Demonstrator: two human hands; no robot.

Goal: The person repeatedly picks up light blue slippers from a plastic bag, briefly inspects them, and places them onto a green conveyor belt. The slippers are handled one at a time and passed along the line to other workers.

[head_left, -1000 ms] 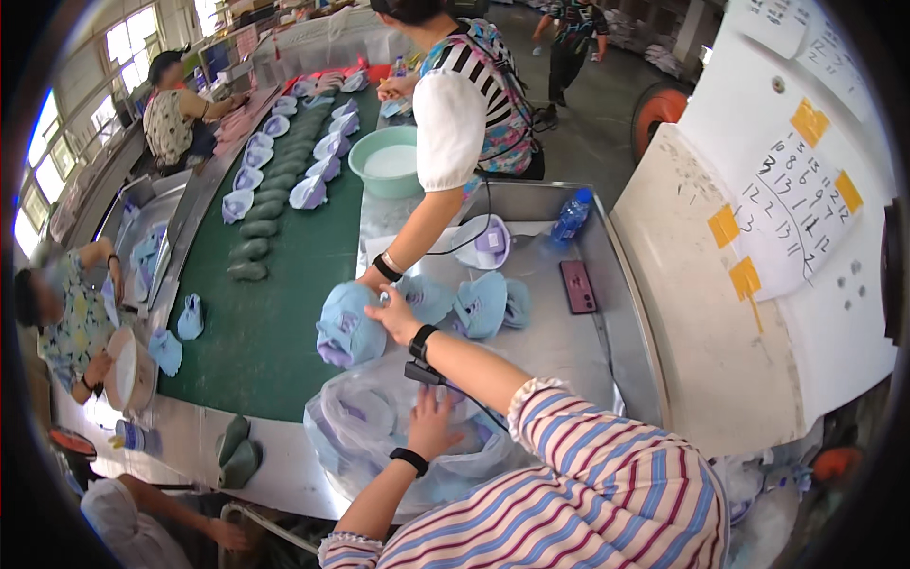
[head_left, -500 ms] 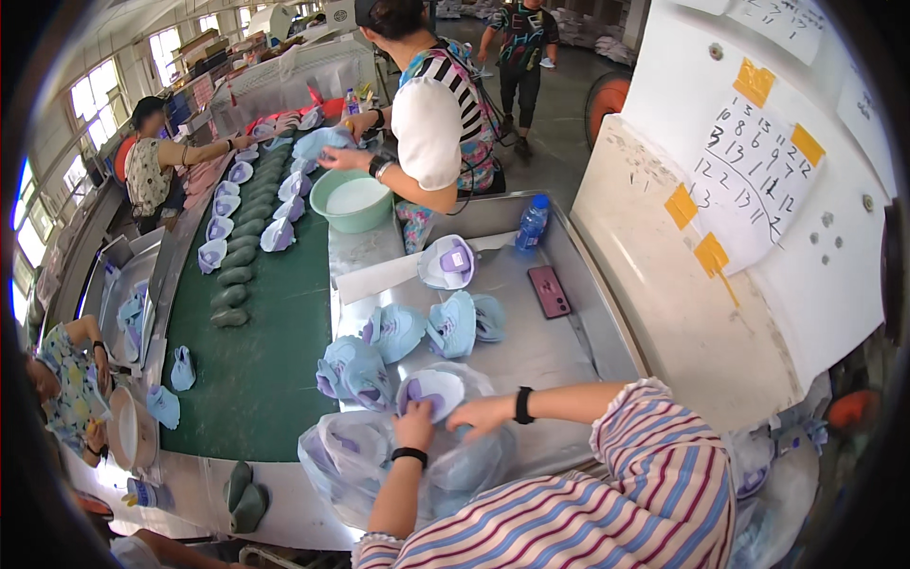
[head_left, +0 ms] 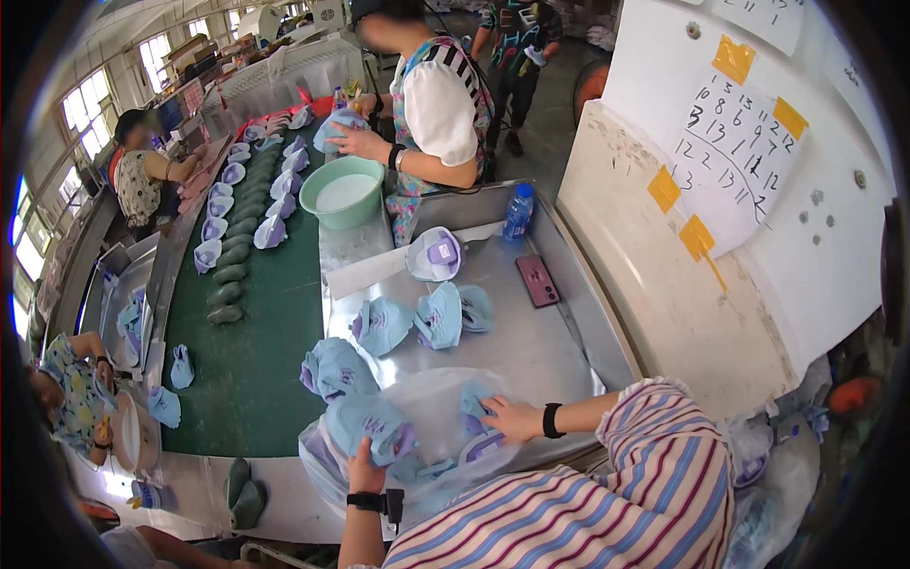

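My left hand (head_left: 364,468) grips a light blue shoe upper (head_left: 368,419) with purple lining, held above the near left of a clear plastic bag (head_left: 320,467). My right hand (head_left: 513,421) is at the bag's right side, its fingers closed on another blue shoe upper (head_left: 473,398) partly inside the bag. More blue and purple uppers show dimly through the plastic. Just beyond the bag, on the metal tray table (head_left: 531,351), sit several blue uppers (head_left: 383,325); farther back one upper (head_left: 435,254) shows its white and purple inside.
A phone (head_left: 538,281) and blue bottle (head_left: 518,211) lie toward the tray's right wall. Leftward runs a green conveyor belt (head_left: 265,379) with dark green shoe lasts (head_left: 228,274) and uppers. A co-worker (head_left: 431,114) holds an upper over a green basin (head_left: 343,193). A white board (head_left: 692,237) stands right.
My hands have moved apart. The left came leftward and now holds a blue upper; the right moved rightward onto another one. The upper showing its purple inside is no longer between them.
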